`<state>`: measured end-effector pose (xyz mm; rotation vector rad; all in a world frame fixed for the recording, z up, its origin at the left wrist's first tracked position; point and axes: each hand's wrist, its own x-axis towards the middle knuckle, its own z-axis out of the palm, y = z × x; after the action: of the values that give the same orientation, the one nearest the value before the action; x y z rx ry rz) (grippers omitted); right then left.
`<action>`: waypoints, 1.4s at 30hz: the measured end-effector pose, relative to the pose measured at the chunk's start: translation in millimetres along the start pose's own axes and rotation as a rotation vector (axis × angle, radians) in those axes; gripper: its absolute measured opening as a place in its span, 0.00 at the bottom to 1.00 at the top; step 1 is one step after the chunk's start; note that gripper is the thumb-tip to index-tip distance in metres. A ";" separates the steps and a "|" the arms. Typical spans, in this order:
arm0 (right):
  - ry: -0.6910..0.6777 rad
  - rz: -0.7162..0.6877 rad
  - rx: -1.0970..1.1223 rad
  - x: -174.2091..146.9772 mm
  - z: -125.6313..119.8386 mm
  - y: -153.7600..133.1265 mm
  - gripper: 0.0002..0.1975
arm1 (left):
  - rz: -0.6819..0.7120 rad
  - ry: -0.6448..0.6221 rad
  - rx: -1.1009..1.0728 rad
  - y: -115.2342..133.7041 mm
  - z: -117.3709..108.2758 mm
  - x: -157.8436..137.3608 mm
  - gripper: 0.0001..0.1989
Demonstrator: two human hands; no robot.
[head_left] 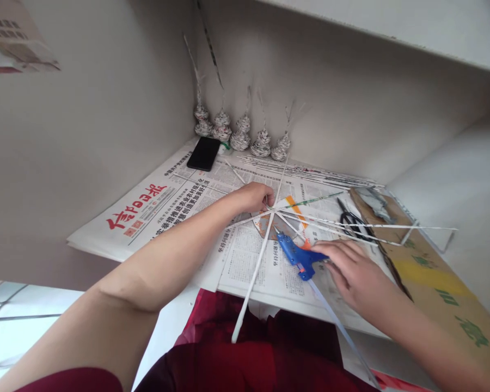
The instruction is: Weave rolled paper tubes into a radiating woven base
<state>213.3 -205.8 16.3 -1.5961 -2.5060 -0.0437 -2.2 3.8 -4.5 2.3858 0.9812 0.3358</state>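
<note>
Thin rolled-paper sticks [253, 277] cross and spread out like spokes over a piece of grey, orange-marked card on the newspaper. My left hand [258, 197] is closed at the crossing point, its fingertips pinching the paper sticks; the exact grip is partly hidden. My right hand [347, 267] has its fingers on the handle of a blue glue gun [298, 256]. The gun's nozzle points up and left, just below the crossing, close to the card. A pale cord or strip runs from the gun down toward the bottom edge.
Several woven gourd-shaped paper pieces [240, 136] stand against the back wall. A black phone [204, 153] lies before them. More paper sticks [310, 173] lie along the back. Black-handled scissors [356, 226] and flattened cardboard [433, 272] are at the right. Newspaper [139, 212] covers the tabletop.
</note>
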 end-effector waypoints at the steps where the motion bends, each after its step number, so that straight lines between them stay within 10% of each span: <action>1: -0.023 -0.037 -0.033 3.1 4.6 1.6 0.23 | -0.002 -0.002 -0.001 0.5 -0.4 -0.2 0.11; 16: -0.074 -0.012 -0.130 9.9 20.9 12.4 0.31 | -0.019 0.000 0.006 4.9 -4.0 -4.0 0.12; 27: 0.096 0.104 -0.009 41.8 8.4 22.6 0.18 | -0.030 -0.007 0.019 3.2 -2.9 -2.6 0.14; 42: -0.088 0.123 -0.074 71.3 15.4 25.0 0.16 | -0.044 -0.026 0.057 3.8 -3.4 -1.6 0.19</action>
<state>204.4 -129.4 10.8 -1.8166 -2.4920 -0.0525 -2.6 1.7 0.4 2.4089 1.0429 0.2631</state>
